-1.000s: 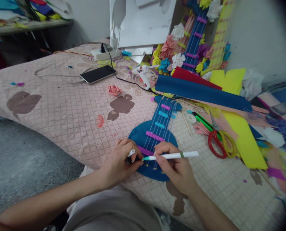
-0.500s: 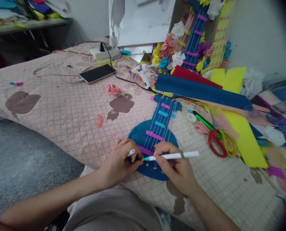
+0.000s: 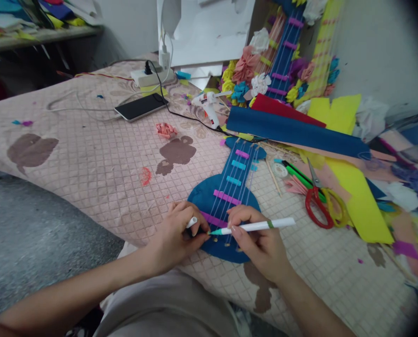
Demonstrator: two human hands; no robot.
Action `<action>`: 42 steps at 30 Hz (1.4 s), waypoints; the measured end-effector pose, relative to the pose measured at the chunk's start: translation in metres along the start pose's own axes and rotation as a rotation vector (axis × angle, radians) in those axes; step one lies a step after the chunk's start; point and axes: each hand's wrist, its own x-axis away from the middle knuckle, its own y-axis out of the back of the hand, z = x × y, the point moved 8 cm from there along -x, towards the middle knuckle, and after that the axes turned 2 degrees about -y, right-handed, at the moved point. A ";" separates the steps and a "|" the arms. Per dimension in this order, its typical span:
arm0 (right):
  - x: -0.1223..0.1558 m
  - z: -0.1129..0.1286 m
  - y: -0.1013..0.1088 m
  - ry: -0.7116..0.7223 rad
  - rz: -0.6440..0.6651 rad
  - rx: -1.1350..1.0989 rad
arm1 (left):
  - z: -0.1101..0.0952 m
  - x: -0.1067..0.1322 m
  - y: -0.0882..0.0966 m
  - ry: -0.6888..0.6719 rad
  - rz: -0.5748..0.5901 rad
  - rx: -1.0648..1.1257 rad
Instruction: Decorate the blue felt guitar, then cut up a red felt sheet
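Observation:
A blue felt guitar point(image 3: 209, 196) with white strings and pink and cyan strips lies flat on the quilted pink bedspread point(image 3: 89, 159). My right hand point(image 3: 261, 245) is closed round a white marker pen point(image 3: 254, 227) whose green tip touches the guitar's lower body. My left hand point(image 3: 175, 236) rests on the guitar's left edge, fingers curled round a small white pen cap point(image 3: 192, 222).
Red-handled scissors point(image 3: 317, 206), a green pen and felt sheets in blue, red and yellow lie to the right. A glue gun point(image 3: 209, 105), a phone point(image 3: 141, 106), a power strip point(image 3: 149, 77) and cables sit further back. A larger flower-decorated guitar point(image 3: 279, 56) leans at the back.
The pen's back end has tilted slightly upward and my right hand has shifted a little to the right. My left hand stays in place.

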 end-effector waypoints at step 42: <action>-0.001 -0.005 0.000 -0.033 -0.007 -0.067 | 0.002 0.002 0.000 -0.010 -0.010 -0.011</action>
